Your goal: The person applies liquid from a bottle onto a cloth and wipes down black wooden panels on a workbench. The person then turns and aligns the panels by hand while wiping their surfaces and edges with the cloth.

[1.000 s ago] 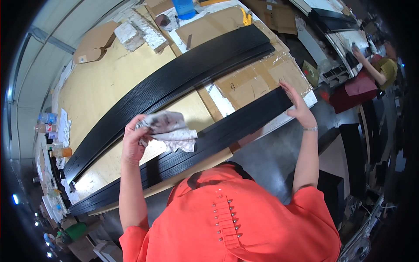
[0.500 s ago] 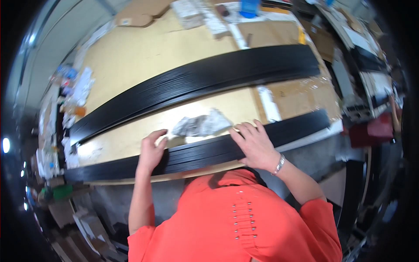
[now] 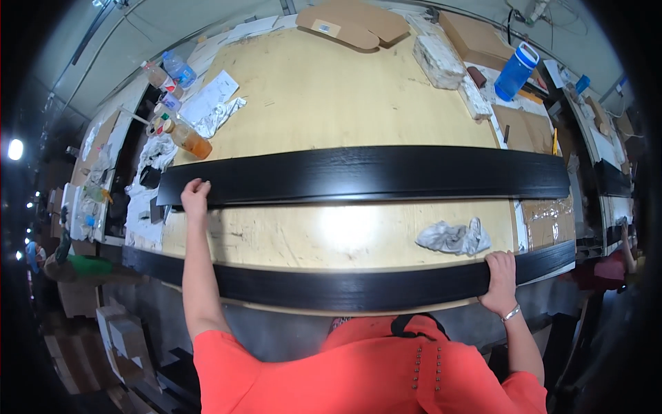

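Two long black boards lie crosswise on the work table, one behind the other. At the left end of the far board (image 3: 372, 172) is my left hand (image 3: 196, 195), its fingers curled together over the board's near edge. Whether anything small is between those fingertips is hidden. My right hand (image 3: 499, 281) grips the near board (image 3: 345, 288) toward its right end, fingers bent over the far edge. That board runs along the table's front edge. Between the boards, just left of my right hand, lies a crumpled grey-white cloth (image 3: 454, 237), touched by neither hand.
Plastic bottles, one with orange liquid (image 3: 187, 140), stand at the table's left side by a white paper (image 3: 210, 93). A blue bottle (image 3: 516, 72), white blocks (image 3: 439, 62) and cardboard pieces (image 3: 352, 21) are at the back. Another person (image 3: 610, 271) is at far right.
My left hand has moved from above the near board to the far board's left end. My right hand has closed round the near board. The whole view has turned and shifted.
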Demonstrator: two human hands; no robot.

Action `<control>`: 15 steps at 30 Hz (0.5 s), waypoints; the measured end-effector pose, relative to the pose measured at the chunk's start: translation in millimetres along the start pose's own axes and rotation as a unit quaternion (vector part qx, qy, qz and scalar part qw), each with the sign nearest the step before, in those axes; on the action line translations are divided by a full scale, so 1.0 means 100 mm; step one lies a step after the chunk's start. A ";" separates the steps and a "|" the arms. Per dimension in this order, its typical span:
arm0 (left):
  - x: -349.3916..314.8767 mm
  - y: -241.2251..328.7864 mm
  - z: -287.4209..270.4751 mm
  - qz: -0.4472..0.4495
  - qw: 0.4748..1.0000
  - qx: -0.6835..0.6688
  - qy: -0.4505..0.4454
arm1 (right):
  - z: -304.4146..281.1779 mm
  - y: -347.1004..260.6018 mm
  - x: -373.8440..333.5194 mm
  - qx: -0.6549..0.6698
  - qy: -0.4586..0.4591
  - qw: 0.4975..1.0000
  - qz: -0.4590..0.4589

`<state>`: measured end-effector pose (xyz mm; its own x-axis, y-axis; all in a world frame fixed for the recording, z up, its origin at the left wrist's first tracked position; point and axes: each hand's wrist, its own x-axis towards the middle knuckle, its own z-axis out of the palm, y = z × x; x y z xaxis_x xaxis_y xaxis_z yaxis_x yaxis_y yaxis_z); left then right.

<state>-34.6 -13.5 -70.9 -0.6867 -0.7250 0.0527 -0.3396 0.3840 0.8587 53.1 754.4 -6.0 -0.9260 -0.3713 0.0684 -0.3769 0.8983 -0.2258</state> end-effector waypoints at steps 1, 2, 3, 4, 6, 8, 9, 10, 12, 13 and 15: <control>0.33 -0.19 -0.07 0.017 0.999 0.001 0.034 | -0.02 -0.02 0.03 -0.006 0.001 1.000 -0.001; 0.60 -0.30 -0.07 0.032 0.997 0.002 0.065 | -0.03 -0.05 0.05 -0.004 -0.007 1.000 0.003; 0.76 -0.19 0.12 0.023 0.996 0.004 0.089 | -0.06 -0.07 0.02 -0.006 -0.015 1.000 0.021; 0.95 -0.17 0.16 0.023 0.996 0.007 0.092 | -0.05 -0.08 0.02 -0.011 -0.016 0.999 0.030; 1.30 -0.14 0.21 0.033 0.993 -0.008 0.113 | -0.02 -0.08 0.00 -0.011 -0.002 1.000 0.022; 1.66 -0.18 0.20 0.035 0.993 -0.083 0.081 | -0.03 -0.14 0.03 -0.028 -0.006 0.999 0.038; 1.82 -0.26 0.20 0.049 0.989 -0.041 0.134 | -0.01 -0.13 0.05 -0.031 -0.002 0.999 0.030; 1.94 -0.28 0.26 0.048 0.988 -0.053 0.140 | 0.00 -0.14 0.05 -0.036 0.002 0.999 0.027; 2.06 -0.32 0.32 0.040 0.987 -0.131 0.080 | 0.02 -0.12 0.02 -0.046 -0.003 0.998 0.037; 2.10 -0.34 0.35 0.052 0.987 -0.147 0.041 | 0.02 -0.12 0.00 -0.048 -0.013 0.998 0.038; 2.08 -0.34 0.45 0.052 0.984 -0.162 0.055 | 0.02 -0.11 -0.03 -0.054 -0.014 0.997 0.047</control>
<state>-195.3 -151.6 -112.1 -0.6269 -0.7558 0.1890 -0.0359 0.2704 0.9621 60.5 745.4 -5.8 -0.9571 -0.2886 0.0246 -0.2894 0.9493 -0.1231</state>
